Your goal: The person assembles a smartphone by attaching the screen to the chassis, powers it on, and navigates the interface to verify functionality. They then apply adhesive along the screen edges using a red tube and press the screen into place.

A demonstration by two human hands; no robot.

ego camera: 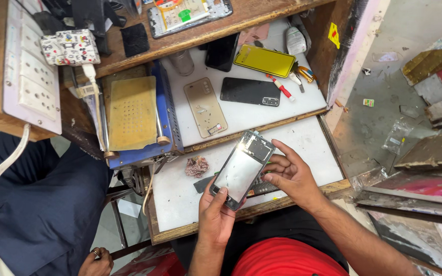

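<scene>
From the head camera, the likeliest trouble is a slip: the opened phone [242,169] hangs in the air above the near edge of the white work shelf [180,197], pinched only at its rims, so a loosened grip could drop it onto the shelf or past its edge to the floor, and a finger pressed on the bare inner plate could smear or bend it. The left hand [216,214] closes around the phone's lower end, thumb on its face; the right hand [291,176] holds its right edge with curled fingers. The phone looks backless, a shiny silver plate with a dark camera block at its top end. Beyond the shelf lie a gold back cover [205,106], a black one [250,91] and a yellow one [264,61]
</scene>
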